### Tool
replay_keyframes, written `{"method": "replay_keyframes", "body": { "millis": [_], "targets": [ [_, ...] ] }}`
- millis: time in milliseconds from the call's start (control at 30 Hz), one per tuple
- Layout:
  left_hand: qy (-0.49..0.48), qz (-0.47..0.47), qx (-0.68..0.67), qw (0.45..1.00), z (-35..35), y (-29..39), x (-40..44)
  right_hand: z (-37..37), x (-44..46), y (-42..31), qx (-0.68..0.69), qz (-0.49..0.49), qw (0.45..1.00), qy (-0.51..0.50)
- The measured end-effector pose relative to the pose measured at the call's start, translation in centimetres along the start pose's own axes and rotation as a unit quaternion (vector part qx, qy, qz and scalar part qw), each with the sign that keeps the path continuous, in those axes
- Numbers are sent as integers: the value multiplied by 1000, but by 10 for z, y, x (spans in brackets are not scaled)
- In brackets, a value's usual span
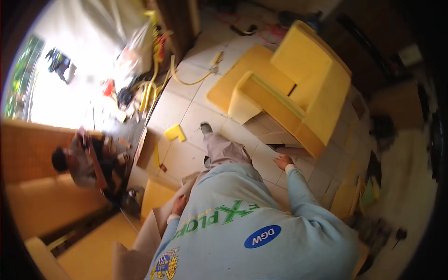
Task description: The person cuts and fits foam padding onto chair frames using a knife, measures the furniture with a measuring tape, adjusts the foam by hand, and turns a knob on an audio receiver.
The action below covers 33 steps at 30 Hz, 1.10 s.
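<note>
My left hand (178, 205) is low at my side, its fingers curled over a large brown sheet (151, 228). The sheet runs along my left leg and arm; whether it is cardboard or fabric I cannot tell. My right hand (282, 162) is out in front with its fingers apart, holding nothing. Just beyond it stands a yellow foam-covered armchair (298, 79), tilted in view. A bare brown panel (270, 128) shows on the chair's near side, close to my right hand but apart from it.
A person (86, 158) sits low at the left. Yellow foam scraps (175, 133) lie on the tiled floor (186, 109). A yellow hose (186, 81), bags and clutter line the bright doorway. A yellow cushioned piece (98, 247) is at lower left; tools and scraps lie at right.
</note>
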<state>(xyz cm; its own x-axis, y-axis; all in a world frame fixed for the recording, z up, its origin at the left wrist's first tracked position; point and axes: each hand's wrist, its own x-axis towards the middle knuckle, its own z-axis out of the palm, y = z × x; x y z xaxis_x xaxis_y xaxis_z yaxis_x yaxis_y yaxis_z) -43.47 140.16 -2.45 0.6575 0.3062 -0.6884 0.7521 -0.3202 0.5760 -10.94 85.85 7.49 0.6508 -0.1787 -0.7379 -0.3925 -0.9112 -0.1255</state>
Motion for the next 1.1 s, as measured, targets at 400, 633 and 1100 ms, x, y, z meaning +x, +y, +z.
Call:
{"method": "replay_keyframes", "body": {
  "millis": [400, 633, 1100],
  "targets": [
    [-144, -17, 12, 989, -52, 170, 120, 53, -60, 109, 274, 44, 961, 1],
    [99, 277, 301, 907, 187, 462, 140, 121, -64, 282, 259, 181, 947, -53],
    [-225, 465, 525, 677, 444, 590, 166, 110, -92, 438, 419, 238, 785, 388]
  ]
}}
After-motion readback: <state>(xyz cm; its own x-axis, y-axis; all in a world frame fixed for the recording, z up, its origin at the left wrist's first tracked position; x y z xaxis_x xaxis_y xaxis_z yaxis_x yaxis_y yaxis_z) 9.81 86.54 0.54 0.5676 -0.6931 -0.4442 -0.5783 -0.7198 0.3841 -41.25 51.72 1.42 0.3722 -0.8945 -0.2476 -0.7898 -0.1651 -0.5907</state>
